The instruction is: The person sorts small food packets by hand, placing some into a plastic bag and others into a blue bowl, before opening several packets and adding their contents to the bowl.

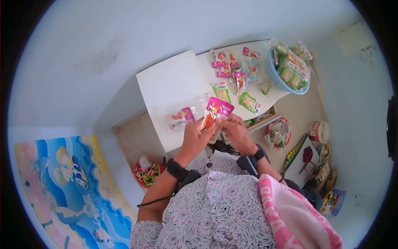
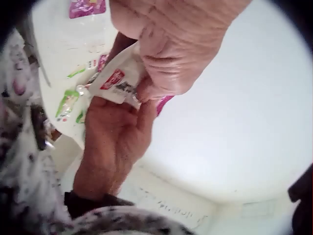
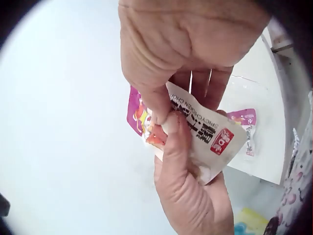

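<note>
Both hands are together over the white table's near edge, holding a magenta-and-white snack packet (image 1: 220,107) between them. My left hand (image 1: 194,136) grips it from the left, thumb over the printed face. From the right, my right hand (image 1: 240,132) pinches it, its fingertips meeting the left thumb in the right wrist view. There, the white snack packet (image 3: 210,129) shows the words "spicy chicken" and a red logo. A red-orange food picture shows beside the left thumb in the head view. On the table left of the hands lies a magenta packet in clear plastic (image 1: 182,118).
Several magenta and green packets (image 1: 249,103) lie scattered on the white table (image 1: 170,83). A blue basin (image 1: 271,68) full of packets stands at the far right. Below are red baskets (image 1: 136,168) with wrapped goods and a cluttered shelf area at right. A pink towel (image 1: 269,203) hangs over the person's side.
</note>
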`<state>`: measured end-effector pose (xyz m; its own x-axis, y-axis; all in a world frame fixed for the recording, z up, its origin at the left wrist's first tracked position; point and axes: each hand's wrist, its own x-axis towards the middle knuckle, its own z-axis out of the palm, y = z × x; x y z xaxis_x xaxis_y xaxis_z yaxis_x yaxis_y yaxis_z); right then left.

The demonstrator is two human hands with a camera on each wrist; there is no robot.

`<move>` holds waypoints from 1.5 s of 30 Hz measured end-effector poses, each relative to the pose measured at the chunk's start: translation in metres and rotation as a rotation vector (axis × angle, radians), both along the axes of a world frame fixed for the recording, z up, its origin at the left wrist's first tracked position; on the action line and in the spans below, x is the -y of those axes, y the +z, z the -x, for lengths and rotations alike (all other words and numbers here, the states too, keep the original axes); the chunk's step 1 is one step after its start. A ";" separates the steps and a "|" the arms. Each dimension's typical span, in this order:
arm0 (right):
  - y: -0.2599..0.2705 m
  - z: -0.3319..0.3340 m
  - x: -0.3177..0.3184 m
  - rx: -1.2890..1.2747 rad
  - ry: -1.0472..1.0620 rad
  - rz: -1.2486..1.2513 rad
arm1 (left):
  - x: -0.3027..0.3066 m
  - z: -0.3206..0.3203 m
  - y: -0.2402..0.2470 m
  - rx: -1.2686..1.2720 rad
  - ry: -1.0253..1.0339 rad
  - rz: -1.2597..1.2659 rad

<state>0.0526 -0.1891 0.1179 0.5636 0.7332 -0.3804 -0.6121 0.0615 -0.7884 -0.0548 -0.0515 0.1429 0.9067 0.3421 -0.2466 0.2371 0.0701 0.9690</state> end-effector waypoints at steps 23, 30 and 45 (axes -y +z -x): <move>0.001 -0.017 0.035 0.437 0.377 0.382 | -0.021 0.034 -0.058 0.003 -0.389 -0.082; -0.032 -0.034 0.072 0.381 -0.112 0.323 | -0.032 0.033 -0.089 -0.175 0.010 -0.429; -0.115 -0.040 0.040 0.098 -0.199 0.265 | -0.001 -0.031 -0.132 -0.252 0.008 -0.910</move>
<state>0.0923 -0.2293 0.0027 0.7293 0.4878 -0.4798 -0.5291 -0.0425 -0.8475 -0.0236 -0.0502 0.0109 0.8599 0.5055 -0.0705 0.4498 -0.6853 0.5727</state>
